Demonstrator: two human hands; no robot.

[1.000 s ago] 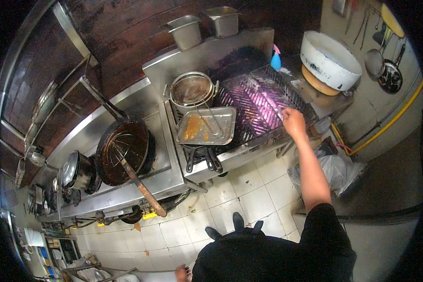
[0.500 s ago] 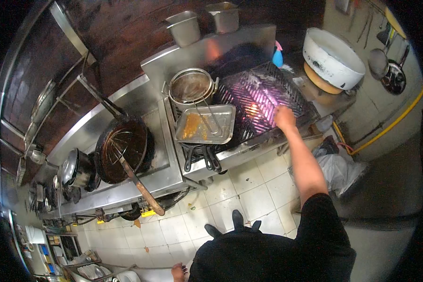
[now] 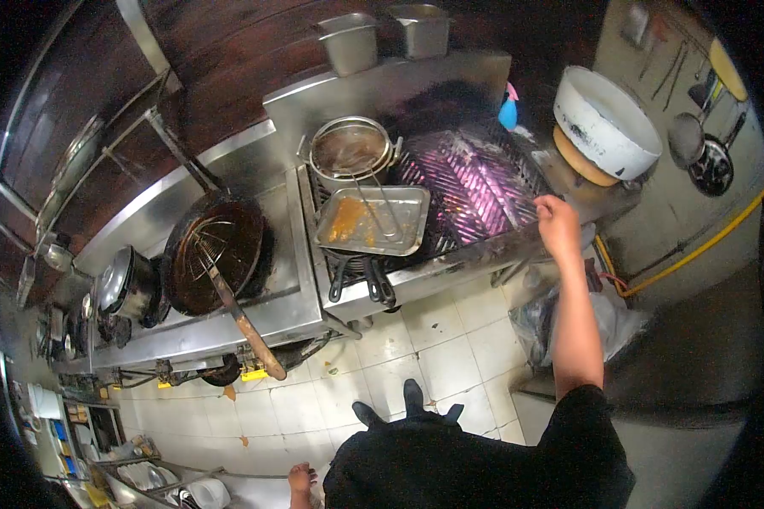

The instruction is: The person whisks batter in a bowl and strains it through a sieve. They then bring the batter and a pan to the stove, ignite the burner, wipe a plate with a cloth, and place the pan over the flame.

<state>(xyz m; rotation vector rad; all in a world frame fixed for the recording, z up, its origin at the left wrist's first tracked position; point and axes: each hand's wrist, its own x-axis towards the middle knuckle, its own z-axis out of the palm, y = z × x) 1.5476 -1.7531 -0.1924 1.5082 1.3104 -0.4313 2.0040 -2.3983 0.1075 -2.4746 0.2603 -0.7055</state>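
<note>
Over the right edge of the charcoal grill (image 3: 484, 191), my right hand (image 3: 558, 225) is held with its fingers pinched together; anything in them is too small to make out. The grill's dark slanted bars glow pink-purple beneath. My left hand (image 3: 300, 478) hangs low beside my body, fingers loosely apart, with nothing visible in it. Left of the glowing bars, a metal tray (image 3: 412, 229) holds orange-brown food or sauce and a wire-like utensil. Behind the tray stands a pot with a strainer (image 3: 348, 148), containing brown liquid. Black pan handles (image 3: 373, 280) stick out under the tray.
A wok (image 3: 250, 229) with a wooden-handled whisk (image 3: 242, 327) sits on the left stove, near a lidded pot (image 3: 126, 280). A big white pot (image 3: 607, 123) and a blue spray bottle (image 3: 508, 110) stand at the right. Plastic bags (image 3: 598, 322) are below.
My right hand has moved right, from above the glowing bars to the grill's right edge. The orange flame spot on the bars has faded. The view has shifted slightly.
</note>
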